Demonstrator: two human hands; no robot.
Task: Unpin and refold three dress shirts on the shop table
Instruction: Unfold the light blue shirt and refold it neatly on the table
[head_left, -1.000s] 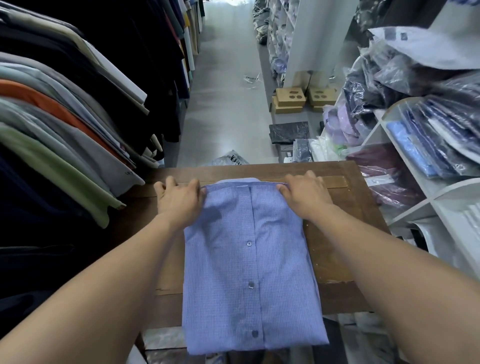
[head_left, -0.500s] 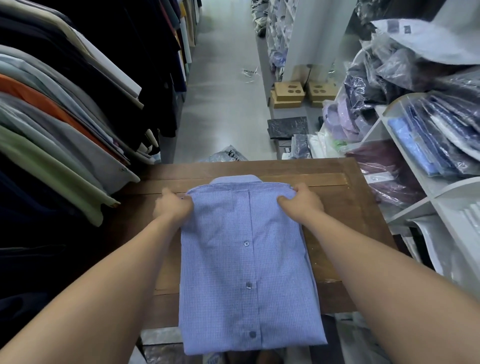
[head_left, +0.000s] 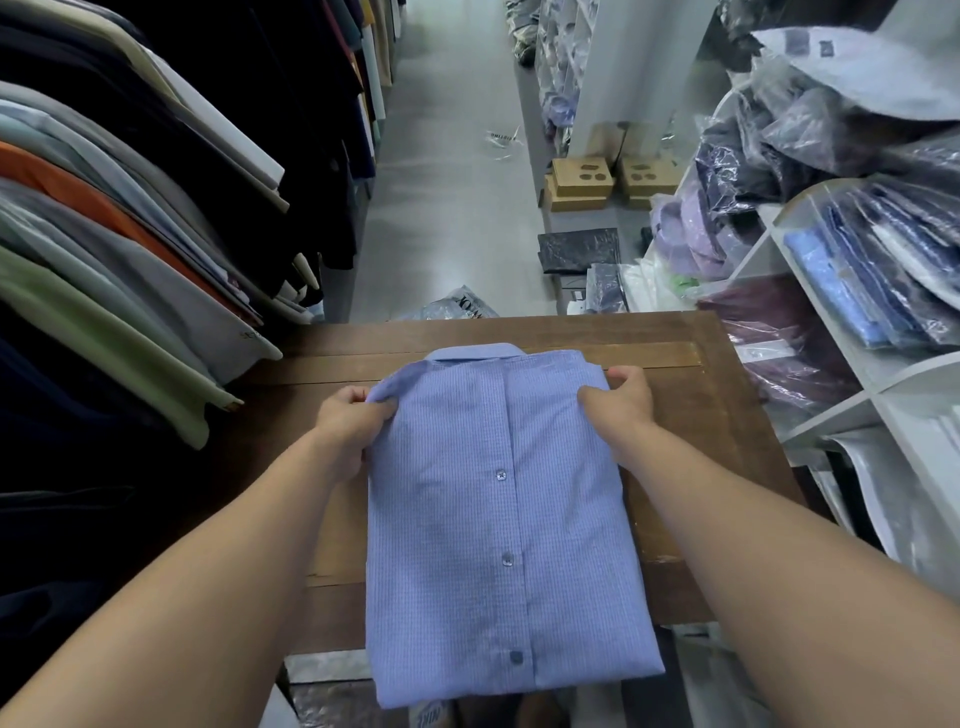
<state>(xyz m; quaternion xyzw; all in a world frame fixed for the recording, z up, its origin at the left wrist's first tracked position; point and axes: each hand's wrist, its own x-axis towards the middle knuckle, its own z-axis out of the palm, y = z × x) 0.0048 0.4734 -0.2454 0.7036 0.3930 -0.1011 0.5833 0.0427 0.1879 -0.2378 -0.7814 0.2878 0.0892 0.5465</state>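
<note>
A folded blue checked dress shirt lies button side up on the brown wooden table, its near end hanging over the front edge. Its collar points away from me. My left hand grips the shirt's far left corner, fingers curled round the fabric, which is lifted a little there. My right hand grips the far right corner with the thumb on top.
A rack of hanging garments crowds the table's left side. White shelves with bagged shirts stand on the right. Cardboard boxes and packed clothes lie on the aisle floor beyond the table.
Both hands went from lying over the shirt's far edge to gripping its far corners. The far end has lifted slightly and the collar now shows.
</note>
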